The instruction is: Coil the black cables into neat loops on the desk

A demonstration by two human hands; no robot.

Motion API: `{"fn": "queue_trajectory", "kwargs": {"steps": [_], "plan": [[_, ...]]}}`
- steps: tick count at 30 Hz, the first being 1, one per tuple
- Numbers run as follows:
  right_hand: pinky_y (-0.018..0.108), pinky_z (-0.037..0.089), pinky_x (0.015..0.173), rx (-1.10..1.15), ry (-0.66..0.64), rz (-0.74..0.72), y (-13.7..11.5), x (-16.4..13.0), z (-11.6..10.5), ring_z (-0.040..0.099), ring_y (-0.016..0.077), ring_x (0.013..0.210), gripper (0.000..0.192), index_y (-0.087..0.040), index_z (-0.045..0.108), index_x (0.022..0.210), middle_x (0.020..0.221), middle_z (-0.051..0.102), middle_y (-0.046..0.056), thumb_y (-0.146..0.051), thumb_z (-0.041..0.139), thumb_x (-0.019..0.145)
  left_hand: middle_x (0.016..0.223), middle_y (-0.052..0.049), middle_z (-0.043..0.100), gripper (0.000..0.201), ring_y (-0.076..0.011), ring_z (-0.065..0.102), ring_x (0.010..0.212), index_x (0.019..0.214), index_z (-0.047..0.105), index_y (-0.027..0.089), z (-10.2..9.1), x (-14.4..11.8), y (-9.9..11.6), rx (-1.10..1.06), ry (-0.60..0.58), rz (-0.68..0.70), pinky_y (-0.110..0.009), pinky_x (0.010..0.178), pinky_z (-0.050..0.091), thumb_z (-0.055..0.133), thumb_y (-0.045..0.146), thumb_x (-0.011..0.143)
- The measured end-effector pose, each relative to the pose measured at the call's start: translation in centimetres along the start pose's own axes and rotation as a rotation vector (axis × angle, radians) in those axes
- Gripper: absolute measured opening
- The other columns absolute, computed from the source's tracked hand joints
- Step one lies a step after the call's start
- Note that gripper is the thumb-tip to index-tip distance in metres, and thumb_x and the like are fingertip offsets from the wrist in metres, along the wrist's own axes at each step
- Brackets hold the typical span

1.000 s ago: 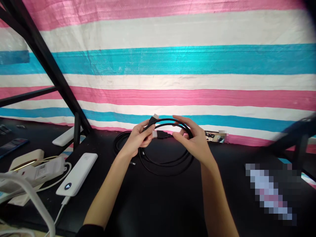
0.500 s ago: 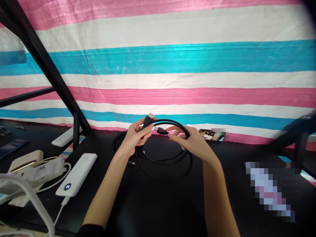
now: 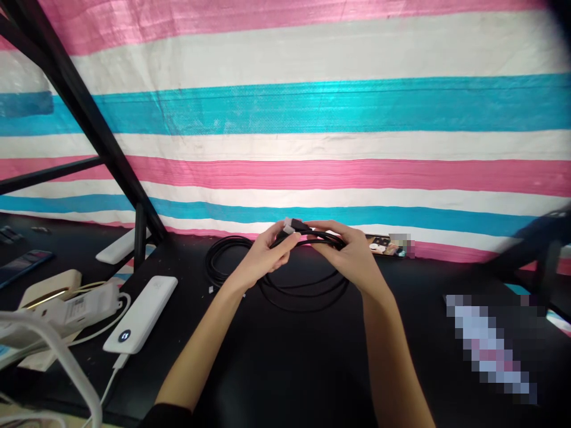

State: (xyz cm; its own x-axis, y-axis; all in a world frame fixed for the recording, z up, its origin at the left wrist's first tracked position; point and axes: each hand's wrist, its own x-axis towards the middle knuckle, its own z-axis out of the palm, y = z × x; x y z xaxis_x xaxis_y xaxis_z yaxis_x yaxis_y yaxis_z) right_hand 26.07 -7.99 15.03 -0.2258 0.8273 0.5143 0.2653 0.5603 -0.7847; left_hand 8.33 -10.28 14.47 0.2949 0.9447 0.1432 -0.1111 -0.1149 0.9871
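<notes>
A coiled black cable [image 3: 307, 291] hangs in loops between my two hands, low over the dark table. My left hand [image 3: 272, 252] is closed on the left side of the coil, its thumb lying across the strands. The cable's plug [image 3: 289, 226], with a pale metal end and black body, sits at the top between my hands. My right hand [image 3: 343, 244] grips the right side of the loops, its fingers partly hidden behind them. Another black cable coil [image 3: 223, 255] rests on the table just left of my left hand.
A white power bank [image 3: 143, 312] with a lit display lies left, a white cable plugged in. Beyond it are a power strip [image 3: 89, 306] and a phone [image 3: 27, 267]. A patterned item [image 3: 381, 245] lies behind my right hand. Black frame bars [image 3: 89, 128] slant at left, before a striped sheet [image 3: 312, 107].
My hands have come closer together, with my left hand moving right. The two connector ends, apart before, are now bunched at the top of the coil, and the loops hang flatter.
</notes>
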Motion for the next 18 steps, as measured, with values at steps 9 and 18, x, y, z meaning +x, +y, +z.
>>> {"fn": "queue_trajectory", "kwargs": {"steps": [9,18], "plan": [[0.021,0.039,0.042,0.089,-0.039,0.119,-0.5,0.0,-0.4,0.047,0.0074,0.045,0.029,-0.017,0.067,0.101,0.062,0.059,-0.002,-0.035,0.068,0.077,0.040,0.012,0.024,0.039,-0.0028,0.011,0.034,0.070,0.045,0.019,-2.2,0.1,0.4,-0.194,0.099,0.116,-0.016,0.033,0.006,0.062,0.053,0.080],[0.020,0.040,0.039,0.312,0.203,0.085,0.0,0.5,1.1,0.047,0.0066,0.039,0.032,-0.019,0.061,0.107,0.054,0.048,-0.007,-0.042,0.059,0.085,0.043,0.011,0.017,0.044,-0.0042,0.012,0.033,0.063,0.037,0.019,-2.4,0.4,1.1,-0.694,0.374,0.191,-0.015,0.028,0.008,0.060,0.051,0.082]]}}
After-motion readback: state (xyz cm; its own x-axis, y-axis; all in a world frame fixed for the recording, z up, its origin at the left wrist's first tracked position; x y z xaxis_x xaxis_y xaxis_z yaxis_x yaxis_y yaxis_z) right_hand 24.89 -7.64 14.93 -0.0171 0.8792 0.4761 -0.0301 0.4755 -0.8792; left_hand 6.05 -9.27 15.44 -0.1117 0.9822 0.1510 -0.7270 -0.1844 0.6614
